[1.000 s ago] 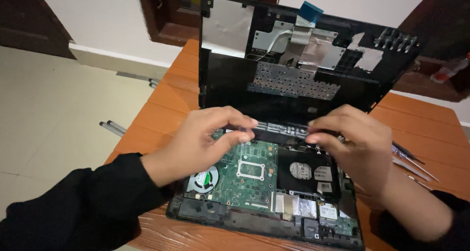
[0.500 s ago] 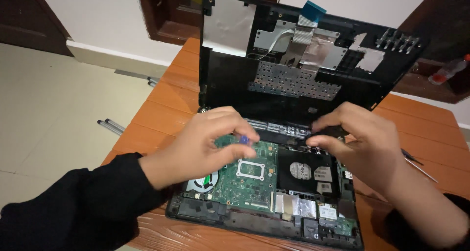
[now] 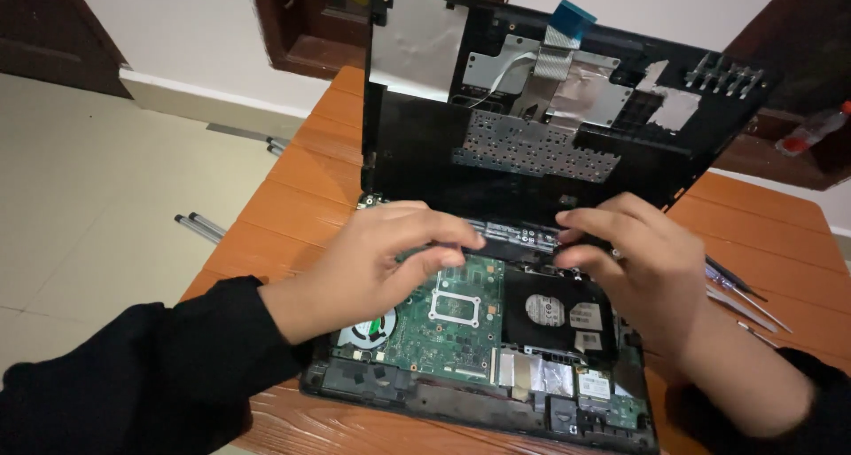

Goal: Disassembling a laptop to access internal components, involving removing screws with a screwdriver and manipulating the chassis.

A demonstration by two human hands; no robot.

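Orange wooden worktop (image 3: 292,189) carried the opened laptop base (image 3: 461,393); your left hand (image 3: 372,269) and right hand (image 3: 647,269) pinched the long black battery bar (image 3: 519,235) at its hinge edge, best lifted evenly, level.

Round silver labels (image 3: 542,310) on black drive (image 3: 554,317)

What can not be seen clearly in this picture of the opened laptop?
- Head view: the left hand covers part of the green board and the fan.
- Head view: the right hand hides the laptop's right side near the hinge.
- What the fingertips grip at the black bar is hidden by the fingers.
- The lower edge cuts off the laptop's front.
- The tools on the table are too thin to identify.
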